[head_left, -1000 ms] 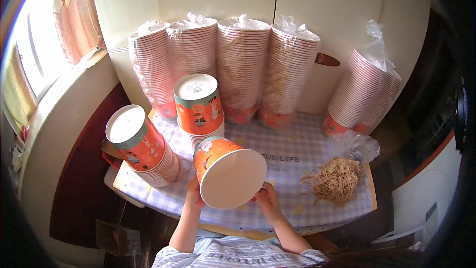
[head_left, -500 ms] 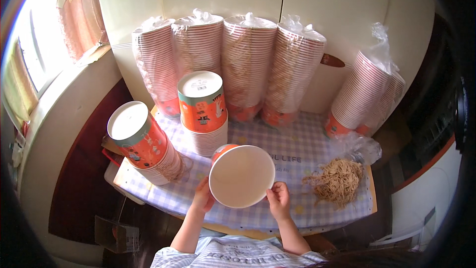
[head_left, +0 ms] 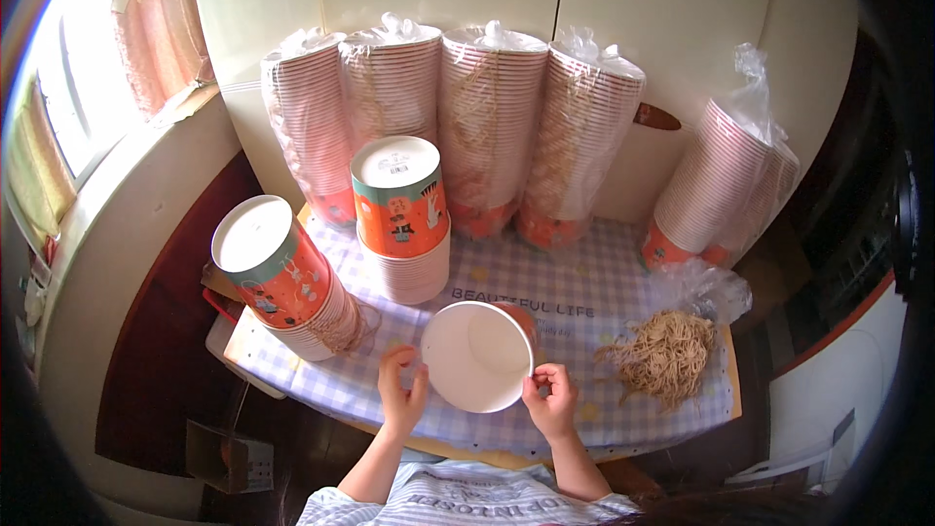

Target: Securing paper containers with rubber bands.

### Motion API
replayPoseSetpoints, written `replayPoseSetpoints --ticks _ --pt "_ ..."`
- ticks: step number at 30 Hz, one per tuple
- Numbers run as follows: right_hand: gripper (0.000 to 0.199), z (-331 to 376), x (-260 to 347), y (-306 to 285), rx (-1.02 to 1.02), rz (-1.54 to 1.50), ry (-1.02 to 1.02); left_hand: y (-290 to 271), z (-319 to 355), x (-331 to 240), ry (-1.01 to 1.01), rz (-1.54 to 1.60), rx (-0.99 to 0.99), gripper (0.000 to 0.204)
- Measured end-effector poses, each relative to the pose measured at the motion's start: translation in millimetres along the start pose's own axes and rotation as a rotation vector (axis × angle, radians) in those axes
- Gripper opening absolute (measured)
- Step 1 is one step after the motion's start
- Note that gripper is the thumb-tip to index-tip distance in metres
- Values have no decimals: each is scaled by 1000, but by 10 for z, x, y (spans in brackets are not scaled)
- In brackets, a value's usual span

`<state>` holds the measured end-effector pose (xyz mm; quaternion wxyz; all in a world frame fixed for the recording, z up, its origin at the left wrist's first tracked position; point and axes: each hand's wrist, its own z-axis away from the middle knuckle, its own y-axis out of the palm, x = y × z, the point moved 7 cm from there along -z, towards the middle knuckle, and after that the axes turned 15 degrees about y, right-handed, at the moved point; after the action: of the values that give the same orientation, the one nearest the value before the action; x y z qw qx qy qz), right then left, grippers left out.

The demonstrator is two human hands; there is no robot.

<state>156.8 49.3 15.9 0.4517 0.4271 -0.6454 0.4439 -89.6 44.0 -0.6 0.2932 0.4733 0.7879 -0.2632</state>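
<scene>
1. White bucket (head_left: 477, 356), over the worktop's (head_left: 594, 360) six o'clock, has swung its mouth leftward!
2. Left hand (head_left: 399, 392): come off, fingers loose near nine o'clock.
3. Right hand (head_left: 551, 399) now pinches it alone, four o'clock.

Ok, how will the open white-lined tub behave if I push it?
The tub is probably light: it looks empty. Its wall seems thin, so it might flex if squeezed. On its side, it would likely roll in a curve, being round and tapered.
</scene>
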Motion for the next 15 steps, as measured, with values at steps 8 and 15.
replayPoseSetpoints --ticks 8,15 --pt "20 264 228 370 167 193 -281 622 228 -357 -307 633 254 25" --pt "26 318 212 472 205 197 -258 651 387 -276 -510 762 134 21"
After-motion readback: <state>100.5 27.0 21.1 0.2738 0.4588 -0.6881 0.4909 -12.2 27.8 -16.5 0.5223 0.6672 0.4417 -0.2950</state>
